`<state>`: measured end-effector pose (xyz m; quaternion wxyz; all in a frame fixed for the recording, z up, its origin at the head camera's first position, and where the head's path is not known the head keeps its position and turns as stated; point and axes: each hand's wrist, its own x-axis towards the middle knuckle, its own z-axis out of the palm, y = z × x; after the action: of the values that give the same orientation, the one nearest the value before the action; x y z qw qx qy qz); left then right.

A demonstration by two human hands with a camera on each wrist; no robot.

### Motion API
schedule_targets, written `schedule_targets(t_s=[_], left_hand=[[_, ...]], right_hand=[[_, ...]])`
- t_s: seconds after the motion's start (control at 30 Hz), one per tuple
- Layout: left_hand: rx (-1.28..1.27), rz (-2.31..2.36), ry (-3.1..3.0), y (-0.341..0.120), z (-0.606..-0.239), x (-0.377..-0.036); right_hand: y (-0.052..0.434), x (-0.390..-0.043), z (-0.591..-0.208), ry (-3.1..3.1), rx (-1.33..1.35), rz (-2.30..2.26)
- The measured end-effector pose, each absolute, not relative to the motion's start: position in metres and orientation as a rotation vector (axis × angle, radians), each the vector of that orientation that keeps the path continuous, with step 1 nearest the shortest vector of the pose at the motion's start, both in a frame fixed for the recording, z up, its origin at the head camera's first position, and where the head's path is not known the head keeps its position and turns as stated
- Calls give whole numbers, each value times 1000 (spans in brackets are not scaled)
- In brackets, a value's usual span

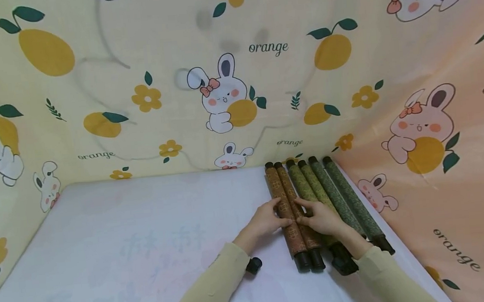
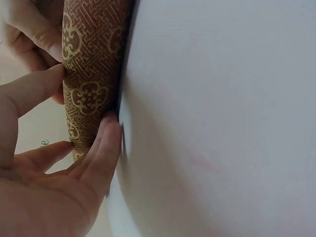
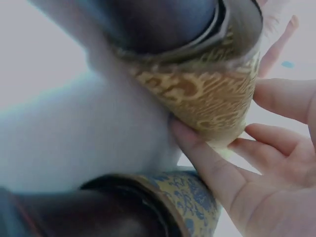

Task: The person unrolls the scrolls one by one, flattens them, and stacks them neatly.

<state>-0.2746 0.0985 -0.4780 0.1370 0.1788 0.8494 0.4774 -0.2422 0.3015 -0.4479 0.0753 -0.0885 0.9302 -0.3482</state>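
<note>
Against table's right edge, both hands (image 1: pixel 293 219) on brown scrolls (image 1: pixel 290 214)

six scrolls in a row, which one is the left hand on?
The leftmost brown scroll, at the open edge of the row. The left hand rests its fingers on its middle; the olive and dark green scrolls lie further right.

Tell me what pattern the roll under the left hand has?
Brown roll with gold medallions over fretwork, clearest in the left wrist view.
</note>
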Motion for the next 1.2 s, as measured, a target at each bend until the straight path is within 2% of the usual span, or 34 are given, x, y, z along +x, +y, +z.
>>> schedule_targets(t_s=[0.43,0.77,1.2], left_hand=[[600,1452,2445,61,-472,-271],[613,1594,2352,4,-462,-257],[494,1583,2433,-76,-464,-233]], right_hand=[[272,-237,-465,2794,-322,-1327],[226,-238,-466,2566,-238,-1631],[152,-231,-471,2410,-368,-1689]])
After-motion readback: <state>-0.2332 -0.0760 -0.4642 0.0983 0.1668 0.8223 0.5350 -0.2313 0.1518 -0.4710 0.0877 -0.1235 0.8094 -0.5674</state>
